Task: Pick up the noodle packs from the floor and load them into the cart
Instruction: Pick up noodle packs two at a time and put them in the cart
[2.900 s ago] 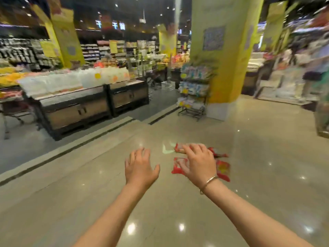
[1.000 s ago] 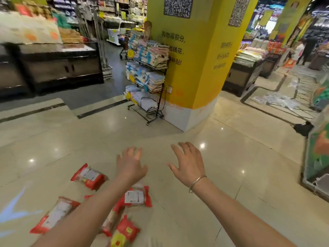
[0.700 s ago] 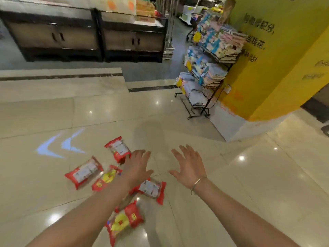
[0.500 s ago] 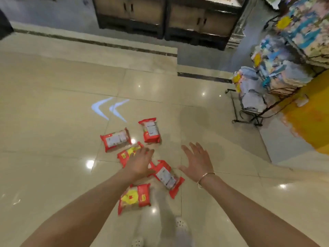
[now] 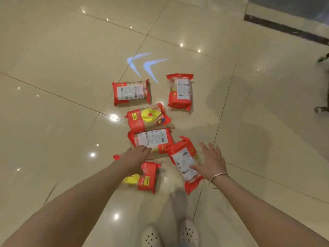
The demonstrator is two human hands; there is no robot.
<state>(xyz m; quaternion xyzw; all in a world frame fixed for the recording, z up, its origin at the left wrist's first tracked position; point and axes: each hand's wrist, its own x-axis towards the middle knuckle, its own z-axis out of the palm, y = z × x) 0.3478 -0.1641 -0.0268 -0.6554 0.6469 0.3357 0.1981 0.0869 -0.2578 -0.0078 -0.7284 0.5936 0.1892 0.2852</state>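
Observation:
Several red noodle packs lie scattered on the shiny beige floor tiles. Two lie farthest away, one at the left [image 5: 131,92] and one at the right [image 5: 180,92]. A pack with a yellow label [image 5: 147,117] lies below them, then a pack with its white label up [image 5: 151,139]. My left hand [image 5: 137,154] reaches over the near edge of that pack, fingers spread, holding nothing. Another pack [image 5: 185,164] lies tilted under my right hand [image 5: 211,162], which is open with a bangle at the wrist. My left forearm partly covers the nearest pack [image 5: 146,177]. No cart shows.
Two blue arrow marks of light [image 5: 144,65] sit on the floor beyond the packs. My white perforated shoes [image 5: 170,234] stand at the bottom edge. A dark floor strip [image 5: 284,29] runs at the top right; wheeled rack feet [image 5: 322,109] show at the right edge.
The view has tilted from the store aisle down onto the floor. Both open hands have come lower and closer over the packs; the right hand now hovers on the tilted pack.

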